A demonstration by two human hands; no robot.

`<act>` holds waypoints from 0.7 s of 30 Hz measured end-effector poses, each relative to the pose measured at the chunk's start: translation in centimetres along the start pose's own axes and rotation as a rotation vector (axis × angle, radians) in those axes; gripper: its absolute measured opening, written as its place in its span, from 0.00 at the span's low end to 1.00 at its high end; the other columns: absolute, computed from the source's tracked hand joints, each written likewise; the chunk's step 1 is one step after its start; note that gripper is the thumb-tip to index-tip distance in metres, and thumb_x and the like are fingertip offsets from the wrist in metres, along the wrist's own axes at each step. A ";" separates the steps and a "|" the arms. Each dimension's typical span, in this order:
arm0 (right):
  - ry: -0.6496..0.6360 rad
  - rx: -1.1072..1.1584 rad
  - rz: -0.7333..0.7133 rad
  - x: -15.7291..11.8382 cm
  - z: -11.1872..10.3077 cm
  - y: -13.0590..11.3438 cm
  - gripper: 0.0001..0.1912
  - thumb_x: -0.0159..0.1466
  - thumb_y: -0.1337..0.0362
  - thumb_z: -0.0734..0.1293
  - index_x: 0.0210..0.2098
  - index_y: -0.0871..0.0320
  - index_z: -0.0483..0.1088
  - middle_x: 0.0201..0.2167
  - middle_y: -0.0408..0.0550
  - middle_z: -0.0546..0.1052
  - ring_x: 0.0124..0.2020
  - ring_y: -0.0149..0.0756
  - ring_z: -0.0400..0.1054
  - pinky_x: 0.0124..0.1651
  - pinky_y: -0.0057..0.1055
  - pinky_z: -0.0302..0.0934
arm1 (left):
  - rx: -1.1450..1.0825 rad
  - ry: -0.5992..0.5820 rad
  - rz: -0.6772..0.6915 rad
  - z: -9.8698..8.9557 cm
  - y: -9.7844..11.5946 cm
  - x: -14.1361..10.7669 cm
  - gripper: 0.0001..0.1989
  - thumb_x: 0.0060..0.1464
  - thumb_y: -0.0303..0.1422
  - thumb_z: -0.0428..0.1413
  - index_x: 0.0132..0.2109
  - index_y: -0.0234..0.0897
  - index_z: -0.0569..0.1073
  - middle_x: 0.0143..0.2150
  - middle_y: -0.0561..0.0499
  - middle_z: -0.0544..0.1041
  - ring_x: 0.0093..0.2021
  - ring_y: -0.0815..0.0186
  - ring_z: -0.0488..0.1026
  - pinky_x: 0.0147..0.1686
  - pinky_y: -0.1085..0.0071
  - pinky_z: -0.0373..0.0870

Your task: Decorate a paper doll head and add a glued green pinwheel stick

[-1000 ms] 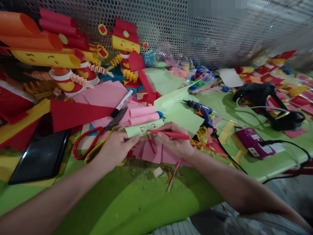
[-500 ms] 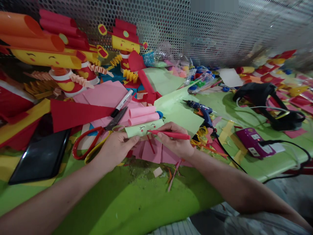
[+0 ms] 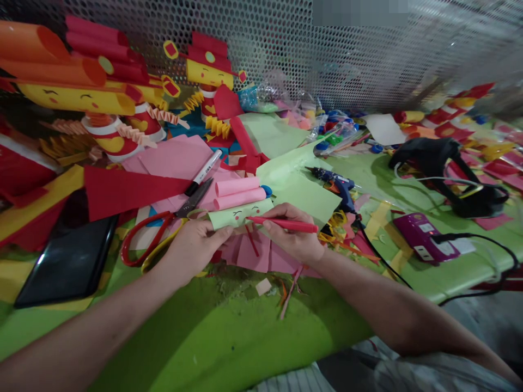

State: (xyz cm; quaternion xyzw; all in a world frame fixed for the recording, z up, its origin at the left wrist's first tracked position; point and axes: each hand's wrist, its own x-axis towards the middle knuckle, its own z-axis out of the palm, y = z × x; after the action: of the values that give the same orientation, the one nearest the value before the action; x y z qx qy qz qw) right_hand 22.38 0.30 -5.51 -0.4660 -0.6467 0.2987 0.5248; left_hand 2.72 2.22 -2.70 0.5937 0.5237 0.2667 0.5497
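A light green paper roll (image 3: 229, 215) bears a drawn face with closed eyes and red cheeks. Two pink paper rolls (image 3: 240, 197) lie along its top, with a blue round piece (image 3: 266, 190) at their right end. My left hand (image 3: 195, 244) is closed on the green roll's left end, thumb in front. In my right hand (image 3: 292, 234) is a red marker (image 3: 296, 224), its tip at the face between the cheeks. Scissors (image 3: 163, 228) with red and yellow handles lie beside my left hand, and a black-and-white marker (image 3: 204, 172) rests beyond them.
A black tablet (image 3: 67, 250) lies at left. Finished paper figures (image 3: 210, 76) stand along the perforated metal panel (image 3: 281, 43). To the right are a blue glue gun (image 3: 337, 182) with its cord, a purple power box (image 3: 425, 238) and a black headset-like strap (image 3: 445, 169).
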 end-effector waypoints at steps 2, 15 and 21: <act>0.052 0.026 0.004 0.0 -0.2 0.1 0.04 0.55 0.63 0.67 0.30 0.57 0.69 0.24 0.42 0.75 0.23 0.28 0.68 0.24 0.27 0.64 | -0.049 -0.017 0.002 0.0 -0.1 0.1 0.06 0.44 0.36 0.58 0.28 0.40 0.78 0.25 0.50 0.78 0.35 0.56 0.75 0.33 0.66 0.70; 0.284 0.077 -0.118 0.6 -1.6 0.1 0.11 0.62 0.60 0.61 0.44 0.50 0.64 0.37 0.46 0.73 0.27 0.28 0.67 0.28 0.29 0.63 | -0.438 0.117 0.044 -1.3 -0.3 0.7 0.11 0.36 0.39 0.64 0.26 0.35 0.76 0.25 0.51 0.77 0.27 0.66 0.73 0.34 0.66 0.73; 0.248 0.140 -0.101 0.8 -0.8 -0.4 0.13 0.58 0.62 0.65 0.43 0.52 0.62 0.38 0.45 0.71 0.26 0.25 0.64 0.28 0.26 0.63 | -0.463 0.102 0.089 -1.1 0.5 -0.2 0.13 0.34 0.39 0.65 0.26 0.34 0.76 0.26 0.48 0.78 0.28 0.64 0.74 0.34 0.65 0.73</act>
State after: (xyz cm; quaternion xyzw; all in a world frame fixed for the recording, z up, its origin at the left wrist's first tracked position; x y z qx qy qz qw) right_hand 23.01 0.79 -4.69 -0.4284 -0.5772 0.2563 0.6462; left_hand 1.78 2.49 -1.92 0.4601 0.4490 0.4332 0.6316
